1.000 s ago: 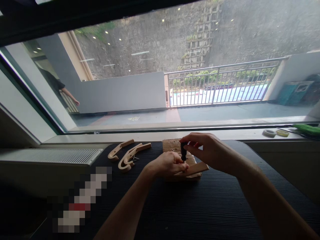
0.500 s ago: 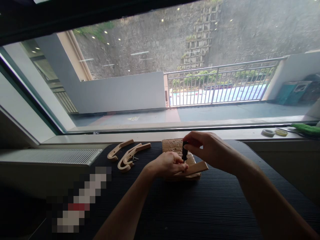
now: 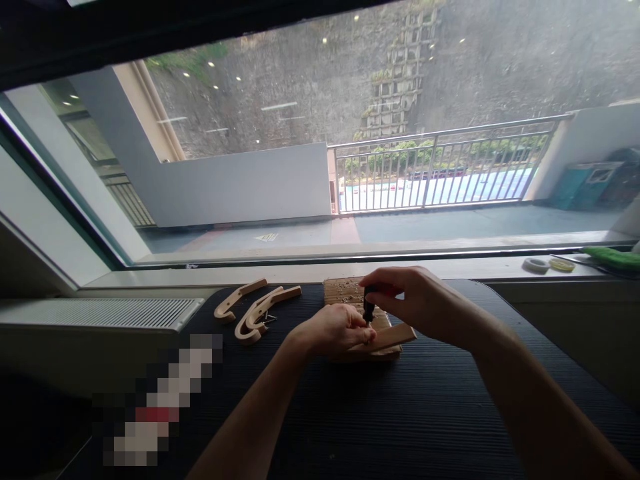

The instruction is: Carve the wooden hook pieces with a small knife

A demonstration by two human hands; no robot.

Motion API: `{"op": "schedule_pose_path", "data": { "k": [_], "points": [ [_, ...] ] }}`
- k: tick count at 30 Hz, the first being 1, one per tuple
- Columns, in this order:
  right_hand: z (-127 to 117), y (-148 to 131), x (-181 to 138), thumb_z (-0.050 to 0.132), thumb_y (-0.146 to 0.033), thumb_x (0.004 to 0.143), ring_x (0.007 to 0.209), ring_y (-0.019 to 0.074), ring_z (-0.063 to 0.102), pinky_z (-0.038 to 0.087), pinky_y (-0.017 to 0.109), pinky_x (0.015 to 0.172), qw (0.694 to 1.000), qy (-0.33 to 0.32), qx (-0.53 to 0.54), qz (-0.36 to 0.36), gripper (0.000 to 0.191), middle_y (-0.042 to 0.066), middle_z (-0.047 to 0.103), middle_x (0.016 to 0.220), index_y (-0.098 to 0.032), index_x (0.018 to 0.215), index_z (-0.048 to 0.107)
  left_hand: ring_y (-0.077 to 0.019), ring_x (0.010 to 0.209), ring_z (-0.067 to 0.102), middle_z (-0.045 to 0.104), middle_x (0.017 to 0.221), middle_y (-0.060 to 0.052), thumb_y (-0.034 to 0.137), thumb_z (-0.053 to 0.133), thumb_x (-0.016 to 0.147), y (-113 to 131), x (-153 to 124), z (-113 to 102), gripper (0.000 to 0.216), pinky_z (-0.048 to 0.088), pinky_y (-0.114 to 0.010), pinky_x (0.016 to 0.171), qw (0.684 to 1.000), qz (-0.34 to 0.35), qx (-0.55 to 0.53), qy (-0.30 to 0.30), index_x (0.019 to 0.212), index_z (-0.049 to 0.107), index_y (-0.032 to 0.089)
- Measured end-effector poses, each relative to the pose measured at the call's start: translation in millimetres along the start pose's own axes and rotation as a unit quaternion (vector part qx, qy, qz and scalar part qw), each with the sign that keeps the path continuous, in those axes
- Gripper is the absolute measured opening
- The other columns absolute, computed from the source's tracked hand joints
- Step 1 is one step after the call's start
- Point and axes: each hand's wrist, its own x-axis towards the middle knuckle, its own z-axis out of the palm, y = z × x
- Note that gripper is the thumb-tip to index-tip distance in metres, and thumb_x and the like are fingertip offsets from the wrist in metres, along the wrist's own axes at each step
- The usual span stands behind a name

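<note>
My right hand (image 3: 417, 297) is closed round the dark handle of a screwdriver (image 3: 369, 310), held upright with its tip down at a wooden hook (image 3: 397, 337). Against that hook, my left hand (image 3: 337, 327) is closed, its thumb and fingertips pinched close to the screwdriver's tip. Any screw under the tip is hidden by these fingers. The hook's straight end sticks out to the right; its other end lies under my left hand. Beneath it is a piece of corrugated cardboard (image 3: 340, 291) with small crumbs and holes on top.
Several curved wooden hooks (image 3: 241, 298) lie left on the black table (image 3: 350, 427), with a few screws (image 3: 271, 318) beside them. Tape rolls (image 3: 536, 266) and a green cloth-like item (image 3: 613, 259) rest on the windowsill (image 3: 250, 270). A white radiator (image 3: 100, 313) stands left.
My right hand has shifted and turned slightly on the screwdriver handle, its fingers a little further left. My left hand and the hook look unmoved.
</note>
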Motion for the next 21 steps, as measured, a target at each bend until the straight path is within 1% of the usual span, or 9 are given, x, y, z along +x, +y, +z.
{"op": "schedule_pose_path", "data": {
  "k": [5, 8, 10, 13, 15, 19, 21],
  "points": [
    [1.6, 1.3, -0.2, 0.055, -0.028, 0.081, 0.060, 0.0106, 0.051, 0.037, 0.023, 0.054, 1.000, 0.014, -0.027, 0.004, 0.011, -0.003, 0.060, 0.069, -0.022, 0.088, 0.061, -0.0122, 0.070, 0.053, 0.063, 0.083, -0.002, 0.044, 0.047, 0.082, -4.0, 2.1, 2.6, 0.036, 0.036, -0.021, 0.059, 1.000, 0.008, 0.003, 0.013, 0.084, 0.070, 0.016],
    [2.2, 1.0, -0.2, 0.056, -0.029, 0.080, 0.060, 0.0108, 0.051, 0.038, 0.023, 0.054, 0.999, 0.014, -0.028, 0.008, 0.011, -0.003, 0.060, 0.069, -0.022, 0.086, 0.060, -0.0122, 0.071, 0.053, 0.063, 0.082, -0.002, 0.044, 0.046, 0.082, -5.6, 3.2, 3.3, 0.036, 0.036, -0.021, 0.060, 1.000, 0.020, 0.009, 0.016, 0.081, 0.070, 0.016],
    [2.1, 0.9, -0.2, 0.055, -0.030, 0.081, 0.064, 0.0114, 0.054, 0.040, 0.022, 0.056, 1.000, 0.007, -0.011, 0.011, 0.012, -0.002, 0.061, 0.073, -0.022, 0.089, 0.060, -0.0120, 0.071, 0.053, 0.062, 0.082, -0.001, 0.043, 0.046, 0.083, -5.7, 3.3, 3.2, 0.035, 0.036, -0.020, 0.060, 1.000, 0.021, 0.013, 0.016, 0.083, 0.070, 0.017],
    [1.4, 1.8, -0.6, 0.050, -0.028, 0.084, 0.070, 0.0116, 0.058, 0.043, 0.021, 0.062, 0.999, -0.014, 0.029, 0.007, 0.020, -0.002, 0.065, 0.080, -0.023, 0.100, 0.061, -0.0116, 0.070, 0.053, 0.062, 0.081, -0.001, 0.043, 0.045, 0.083, -5.5, 2.8, 2.8, 0.035, 0.036, -0.020, 0.059, 1.000, 0.016, 0.013, 0.014, 0.085, 0.070, 0.018],
    [0.7, 2.9, -1.2, 0.047, -0.027, 0.086, 0.074, 0.0117, 0.059, 0.044, 0.021, 0.064, 0.999, -0.020, 0.038, -0.002, 0.025, -0.001, 0.066, 0.086, -0.024, 0.106, 0.061, -0.0121, 0.070, 0.053, 0.062, 0.081, -0.002, 0.042, 0.045, 0.083, -5.7, 2.6, 2.8, 0.035, 0.037, -0.020, 0.059, 1.000, 0.017, 0.014, 0.013, 0.084, 0.069, 0.017],
    [-0.7, 3.0, -2.1, 0.048, -0.024, 0.085, 0.082, 0.0145, 0.060, 0.044, 0.023, 0.071, 0.999, -0.007, 0.030, -0.014, 0.026, 0.001, 0.068, 0.095, -0.023, 0.106, 0.065, -0.0125, 0.071, 0.053, 0.062, 0.082, -0.002, 0.042, 0.046, 0.082, -6.9, 3.2, 3.6, 0.034, 0.037, -0.021, 0.060, 0.999, 0.019, 0.023, 0.017, 0.082, 0.069, 0.017],
    [-1.4, 1.3, -2.2, 0.049, -0.023, 0.085, 0.085, 0.0155, 0.060, 0.044, 0.024, 0.072, 0.999, -0.004, 0.028, -0.017, 0.026, 0.001, 0.068, 0.097, -0.022, 0.105, 0.066, -0.0121, 0.070, 0.053, 0.063, 0.082, -0.002, 0.042, 0.047, 0.081, -7.0, 3.5, 3.6, 0.033, 0.037, -0.020, 0.059, 0.999, 0.017, 0.026, 0.020, 0.080, 0.068, 0.017]
  ]
}}
